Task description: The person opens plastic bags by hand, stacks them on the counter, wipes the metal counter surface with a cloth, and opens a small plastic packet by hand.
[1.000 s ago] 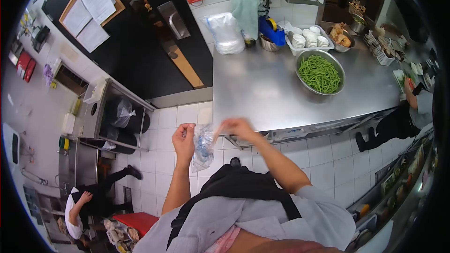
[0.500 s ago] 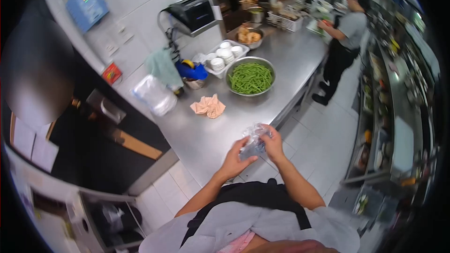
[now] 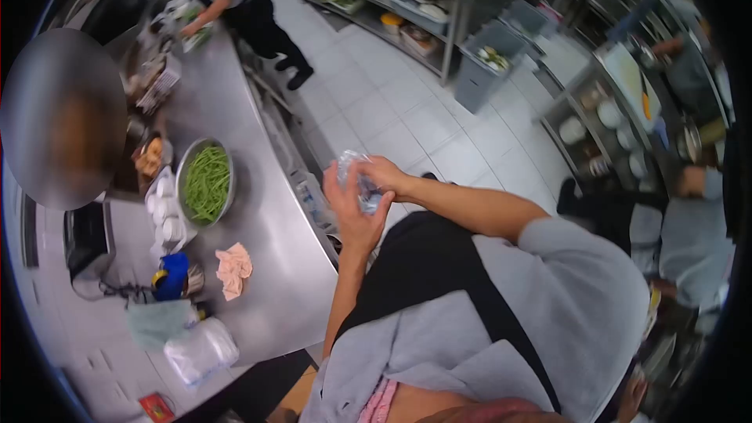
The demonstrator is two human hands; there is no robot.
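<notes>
A crumpled piece of clear plastic [image 3: 352,161], perhaps a bag or film, is bunched between my two hands, past the edge of the steel counter and above the floor. My left hand [image 3: 355,217] presses it from the near left side, its fingers raised along the plastic. From the right, my right hand [image 3: 389,178] closes on it, with some of its fingers hidden behind the plastic. A metal bowl [image 3: 226,207] of green beans [image 3: 207,184] and a crumpled pink cloth [image 3: 233,270] lie on the counter to the left of my hands.
The steel counter [image 3: 270,266] also bears white cups [image 3: 166,207], a clear plastic pack [image 3: 201,351] and a green cloth [image 3: 159,323]. One person [image 3: 235,0] works at its far end; another [image 3: 693,235] stands at right. A grey bin [image 3: 479,86] stands on the tiled floor.
My view and body have turned to the right, bringing the bin and the right-hand workers into sight. My hands have come closer together, and the plastic is more bunched between them.
</notes>
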